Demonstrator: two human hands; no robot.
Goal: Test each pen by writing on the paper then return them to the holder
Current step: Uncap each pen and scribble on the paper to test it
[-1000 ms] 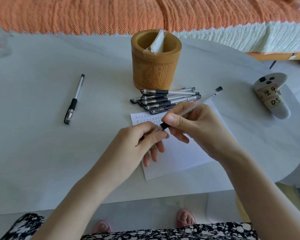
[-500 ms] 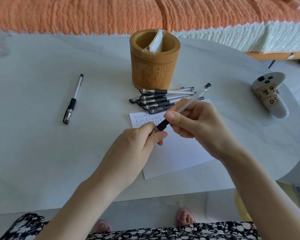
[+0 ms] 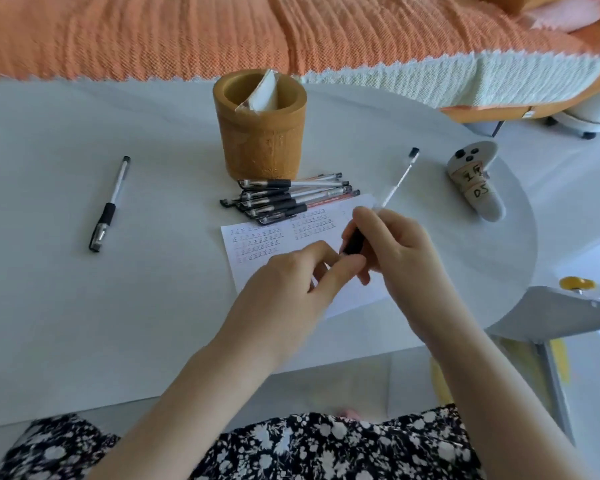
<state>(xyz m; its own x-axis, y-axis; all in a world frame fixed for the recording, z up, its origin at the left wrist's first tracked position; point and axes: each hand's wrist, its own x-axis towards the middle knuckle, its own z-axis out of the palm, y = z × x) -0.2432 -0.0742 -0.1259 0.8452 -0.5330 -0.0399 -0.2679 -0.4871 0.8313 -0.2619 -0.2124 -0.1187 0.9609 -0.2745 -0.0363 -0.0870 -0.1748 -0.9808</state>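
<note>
Smooth pale rounded worktop (image 3: 66, 306), ribbed orange blanket (image 3: 153, 32) behind. Right hand (image 3: 395, 251) grips a clear pen (image 3: 395, 183), left hand (image 3: 284, 289) pinches its lower end.

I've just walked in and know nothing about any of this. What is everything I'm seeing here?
Table: one, white, under everything.
Holder: one, tan, table's back centre.
Pile of pens: about six, clear and black, before the holder.
Lone pen: one, clear and black, table's left.
Paper: one, white, written rows, beneath the hands.
Gadget: one, grey-white, table's right.
Blanket: one, orange and white, behind the table.
Right hand: holds another pen above the paper.
Left hand: fingertips at that pen's lower end.
</note>
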